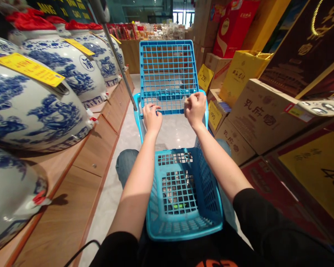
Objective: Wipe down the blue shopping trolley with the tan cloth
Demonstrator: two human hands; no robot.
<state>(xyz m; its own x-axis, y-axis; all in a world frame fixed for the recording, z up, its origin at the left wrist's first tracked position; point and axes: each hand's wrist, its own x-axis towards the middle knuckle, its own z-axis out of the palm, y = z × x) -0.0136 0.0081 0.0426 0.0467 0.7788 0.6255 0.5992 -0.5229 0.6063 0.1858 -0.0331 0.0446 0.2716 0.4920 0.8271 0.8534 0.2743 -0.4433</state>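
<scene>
Nearest us sits the blue lower basket, below our wrists. Beyond it, our left hand and right hand are both clenched on the cart handle; the upper basket rises just past our fingertips. We judge we're mid-push; steering straight between porcelain jars and cartons comes next.

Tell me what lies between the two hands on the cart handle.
In the head view, only a bare stretch of the blue cart handle lies between the left hand and right hand.
</scene>
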